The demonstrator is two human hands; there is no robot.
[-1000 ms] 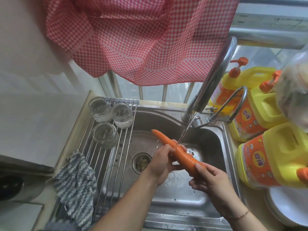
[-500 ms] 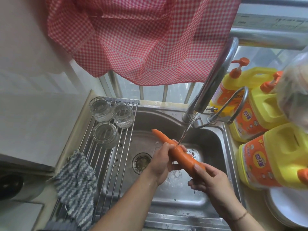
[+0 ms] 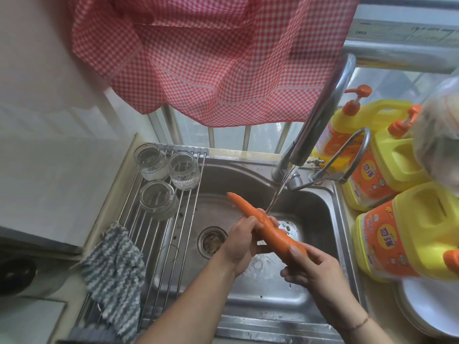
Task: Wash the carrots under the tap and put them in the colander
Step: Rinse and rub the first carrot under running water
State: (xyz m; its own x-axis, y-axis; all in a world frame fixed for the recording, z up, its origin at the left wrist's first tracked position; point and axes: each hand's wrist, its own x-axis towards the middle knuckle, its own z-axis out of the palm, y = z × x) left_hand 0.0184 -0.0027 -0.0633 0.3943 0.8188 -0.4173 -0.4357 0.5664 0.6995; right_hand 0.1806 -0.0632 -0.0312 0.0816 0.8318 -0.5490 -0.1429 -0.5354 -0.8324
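Head view is showing a long tapered orange carrot (image 3: 263, 224) lying slantwise over the stainless steel sink basin (image 3: 315, 209), its thin tip pointing up and left toward the back, its thick end down and right. A thin stream of water (image 3: 278, 192) from the tall chrome tap (image 3: 320, 112) is landing on the carrot's middle, right at the left hand (image 3: 242, 240). Compared with a second ago the carrot is sitting at almost the same slant and spot; the left hand is gripping a touch higher along it, which reads as rubbing under the flow, so washing seems to be under way and the carrot is not ready to be put away.

That left hand is reaching in from the bottom edge, fingers wrapped around the carrot's midsection. The right hand (image 3: 313, 268) is coming from the lower right, thumb lying on top of the thick end and fingers curled beneath, clamping it.

No colander is appearing in view. Three clear ribbed glass jars (image 3: 159, 180) are standing on a steel roll-up drying rack (image 3: 149, 239) left of the basin, beside a blue-grey striped cloth (image 3: 114, 264). Yellow detergent jugs (image 3: 407, 229) are crowding the right counter.
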